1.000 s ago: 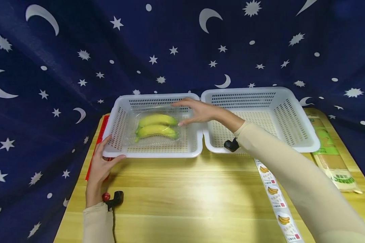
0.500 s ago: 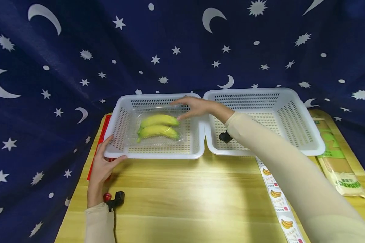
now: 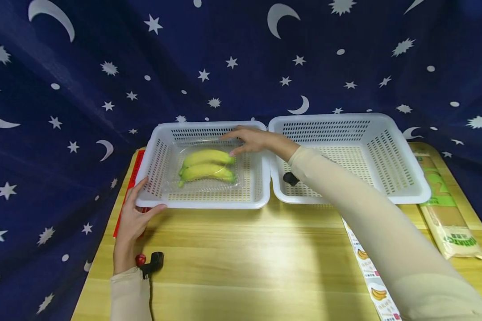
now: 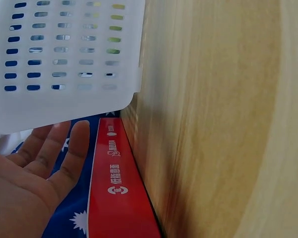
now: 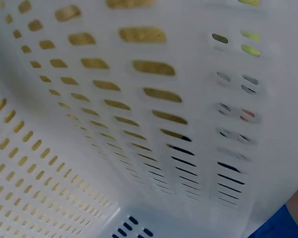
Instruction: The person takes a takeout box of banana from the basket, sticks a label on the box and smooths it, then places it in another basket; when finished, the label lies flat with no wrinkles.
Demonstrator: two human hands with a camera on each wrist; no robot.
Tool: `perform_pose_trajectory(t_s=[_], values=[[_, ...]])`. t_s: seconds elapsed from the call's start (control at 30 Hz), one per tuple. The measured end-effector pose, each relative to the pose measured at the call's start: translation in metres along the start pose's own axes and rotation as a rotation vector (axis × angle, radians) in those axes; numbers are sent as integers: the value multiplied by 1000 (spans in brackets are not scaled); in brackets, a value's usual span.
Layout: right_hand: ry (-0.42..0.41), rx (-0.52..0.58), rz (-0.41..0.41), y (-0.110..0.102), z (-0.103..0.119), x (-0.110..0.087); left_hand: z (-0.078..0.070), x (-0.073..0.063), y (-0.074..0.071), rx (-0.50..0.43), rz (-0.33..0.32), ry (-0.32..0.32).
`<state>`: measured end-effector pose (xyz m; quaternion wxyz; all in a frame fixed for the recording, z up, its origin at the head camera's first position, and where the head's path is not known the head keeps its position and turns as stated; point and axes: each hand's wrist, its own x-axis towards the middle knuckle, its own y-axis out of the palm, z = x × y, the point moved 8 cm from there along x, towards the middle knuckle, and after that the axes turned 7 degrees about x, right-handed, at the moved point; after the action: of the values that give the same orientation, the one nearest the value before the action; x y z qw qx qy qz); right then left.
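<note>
L hand: L hand (image 3: 132, 218) at near-left corner of L basket (image 3: 202, 205), thumb & fingers spread apart; thumb by front rim, fingers by L side. Firm contact? Can't tell.
R hand: R hand (image 3: 251, 139) over the far-right part of clear box (image 3: 174, 166), thumb & fingers apart; can't tell if tips touch lid.
Clear box: in L basket, flat on its floor.
Bananas: 2 bananas (image 3: 207, 171) inside box, side by side, yellow w/ greenish ends.
R basket: R basket (image 3: 389, 156) white, perforated, just beside L basket; R forearm crosses it.
Red pack: red pack (image 4: 120, 198) on counter (image 3: 233, 254), by L hand.
Label strip: label strip (image 3: 379, 292) w/ banana pics, partly under R sleeve.
Green-label pack: green-label pack (image 3: 450, 214) at counter's R side.
Backdrop: dk blue cloth (image 3: 249, 44), white moons & stars.
</note>
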<state>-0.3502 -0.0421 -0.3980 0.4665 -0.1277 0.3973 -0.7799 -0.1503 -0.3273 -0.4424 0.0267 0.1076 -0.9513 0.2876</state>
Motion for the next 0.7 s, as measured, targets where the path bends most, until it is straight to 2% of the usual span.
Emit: perform_pose_trajectory(t_s=[0.1, 0.33, 0.57, 0.7], values=[[-8, 20, 11, 0, 0, 1, 0, 1, 0, 2, 1, -2], [-28, 76, 41, 2, 1, 4, 2, 2, 0, -72, 14, -16], [-41, 106, 55, 5, 3, 5, 1, 0, 0, -9, 5, -25], [-48, 154, 75, 9, 4, 6, -2, -1, 1, -14, 7, -21]])
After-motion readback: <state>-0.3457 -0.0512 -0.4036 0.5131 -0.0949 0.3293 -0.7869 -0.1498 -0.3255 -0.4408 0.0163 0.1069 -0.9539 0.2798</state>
